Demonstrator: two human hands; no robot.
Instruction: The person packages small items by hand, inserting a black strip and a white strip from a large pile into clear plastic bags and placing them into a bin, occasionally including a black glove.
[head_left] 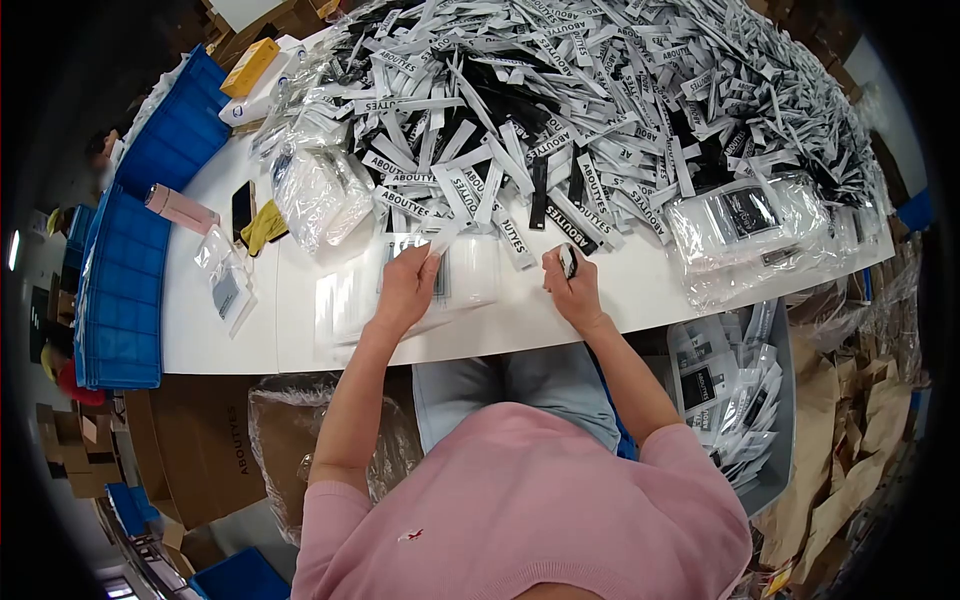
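Note:
My left hand is over a stack of clear plastic bags at the table's front edge, its thumb and fingers pinched at the upper part of the top bag. Dark print shows through the bag beside the fingers. To the right, my right hand is closed around a small black-and-white strip, mostly hidden in the fingers. Just beyond both hands begins a big heap of white and black strips printed "ABOUTYES". One black strip lies at its near edge.
Plastic-wrapped packs lie right, more wrapped bags left. A phone, yellow cloth, pink bottle and blue crates are further left. Below the table's right side, a grey bin holds filled bags.

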